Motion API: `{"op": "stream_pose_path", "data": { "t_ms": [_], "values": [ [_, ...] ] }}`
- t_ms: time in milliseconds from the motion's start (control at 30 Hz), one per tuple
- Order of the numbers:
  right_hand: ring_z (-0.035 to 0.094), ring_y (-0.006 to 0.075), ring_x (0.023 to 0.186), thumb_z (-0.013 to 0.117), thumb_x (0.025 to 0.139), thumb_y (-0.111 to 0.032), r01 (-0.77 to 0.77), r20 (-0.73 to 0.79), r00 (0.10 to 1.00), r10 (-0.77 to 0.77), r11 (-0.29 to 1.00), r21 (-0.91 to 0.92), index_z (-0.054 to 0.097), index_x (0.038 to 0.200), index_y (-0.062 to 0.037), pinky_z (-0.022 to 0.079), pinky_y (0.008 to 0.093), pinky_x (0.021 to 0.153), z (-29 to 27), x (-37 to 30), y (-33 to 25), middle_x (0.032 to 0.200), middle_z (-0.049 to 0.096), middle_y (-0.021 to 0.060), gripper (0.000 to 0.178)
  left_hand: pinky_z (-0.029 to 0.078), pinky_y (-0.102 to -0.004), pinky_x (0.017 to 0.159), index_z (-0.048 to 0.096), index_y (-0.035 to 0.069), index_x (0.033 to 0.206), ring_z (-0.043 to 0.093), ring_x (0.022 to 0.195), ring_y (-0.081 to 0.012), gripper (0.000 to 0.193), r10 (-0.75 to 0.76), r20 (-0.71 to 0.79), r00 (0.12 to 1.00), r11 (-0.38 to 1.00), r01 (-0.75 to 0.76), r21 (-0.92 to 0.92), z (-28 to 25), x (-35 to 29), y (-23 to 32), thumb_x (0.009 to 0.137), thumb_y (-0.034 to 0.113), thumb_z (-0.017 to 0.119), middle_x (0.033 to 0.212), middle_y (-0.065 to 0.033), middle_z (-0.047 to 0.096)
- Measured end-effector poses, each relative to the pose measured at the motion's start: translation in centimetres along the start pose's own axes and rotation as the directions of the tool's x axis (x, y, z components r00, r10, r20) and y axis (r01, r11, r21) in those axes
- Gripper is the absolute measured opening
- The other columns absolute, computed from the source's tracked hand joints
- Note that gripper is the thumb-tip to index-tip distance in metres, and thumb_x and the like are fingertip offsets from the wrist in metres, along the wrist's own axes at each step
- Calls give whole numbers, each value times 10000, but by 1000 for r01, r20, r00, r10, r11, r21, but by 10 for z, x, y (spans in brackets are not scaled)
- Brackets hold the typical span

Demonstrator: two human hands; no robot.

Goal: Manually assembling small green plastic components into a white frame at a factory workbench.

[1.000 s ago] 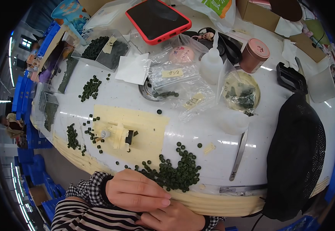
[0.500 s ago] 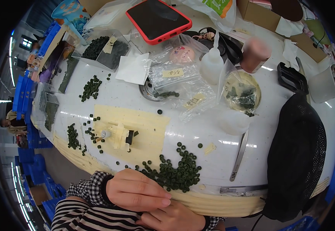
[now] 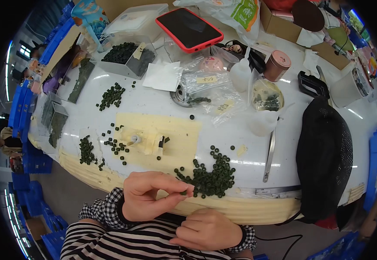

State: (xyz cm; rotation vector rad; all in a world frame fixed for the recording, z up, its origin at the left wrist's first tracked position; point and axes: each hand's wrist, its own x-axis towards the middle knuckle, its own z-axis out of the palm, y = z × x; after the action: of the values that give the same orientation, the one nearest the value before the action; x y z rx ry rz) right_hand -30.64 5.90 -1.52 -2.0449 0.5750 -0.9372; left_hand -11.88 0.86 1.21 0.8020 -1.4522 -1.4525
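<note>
Since a second ago your left hand (image 3: pixel 151 195) has lifted off your right and turned toward the tabletop's near edge — earlier it lay flat over the other hand, and now its thumb and forefinger are pinched on one small dark green ring (image 3: pixel 183 192). That ring sits at your fingertips just over the near edge of the tabletop (image 3: pixel 154 106), right beside the pile of green rings (image 3: pixel 210 175) heaped at that edge. The other fingers of the left hand curl loosely above the pinch, the wrist bent so the knuckles face up. Your right hand (image 3: pixel 208 229) has stayed low, below the near edge and against your striped sleeve; it is closed in a loose fist with the knuckles up, and I cannot tell whether anything is inside it. The pile itself looks unchanged. Beyond it — toward the middle of the tabletop — the pale yellow sheet (image 3: pixel 184 138) carries a small cream fixture (image 3: pixel 147 143) as before, with loose rings scattered off its left side. The metal tweezers (image 3: pixel 270 154) lie to the right of the pile, and the black mesh cap (image 3: pixel 325 156) rests near the right edge.
</note>
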Motion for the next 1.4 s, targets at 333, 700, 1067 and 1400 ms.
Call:
{"op": "stream_pose_path", "data": {
  "t_ms": [333,700,1067,1400],
  "values": [
    [545,243,545,720,854,-288,-162,139,973,182,976,-143,550,711,-86,439,363,504,17,4,-33,605,510,50,299,580,-267,778,626,-21,1129,698,898,-189,185,-230,186,955,764,296,-573,-44,-39,3,950,10,590,1021,-162,701],
    [626,299,677,600,937,-298,-371,260,860,439,887,-274,554,831,-50,509,391,603,58,16,-62,686,597,104,273,493,-252,716,575,65,1082,585,819,-159,129,-228,433,872,479,488,-730,-74,-66,-4,990,154,564,958,-85,612],
    [637,292,739,630,915,-286,-347,266,861,433,884,-315,603,925,-57,521,385,665,78,31,-69,767,623,100,230,407,-234,638,515,104,1083,519,800,-137,160,-159,496,853,444,511,-736,-81,-75,0,1012,247,525,926,-33,560],
    [651,297,811,616,918,-286,-326,264,863,432,873,-362,630,989,-38,517,378,747,78,36,-73,829,662,120,258,400,-237,628,510,116,1072,495,787,-130,171,-142,557,818,407,561,-720,-82,-75,1,1015,276,516,895,-12,544]
  ]
}}
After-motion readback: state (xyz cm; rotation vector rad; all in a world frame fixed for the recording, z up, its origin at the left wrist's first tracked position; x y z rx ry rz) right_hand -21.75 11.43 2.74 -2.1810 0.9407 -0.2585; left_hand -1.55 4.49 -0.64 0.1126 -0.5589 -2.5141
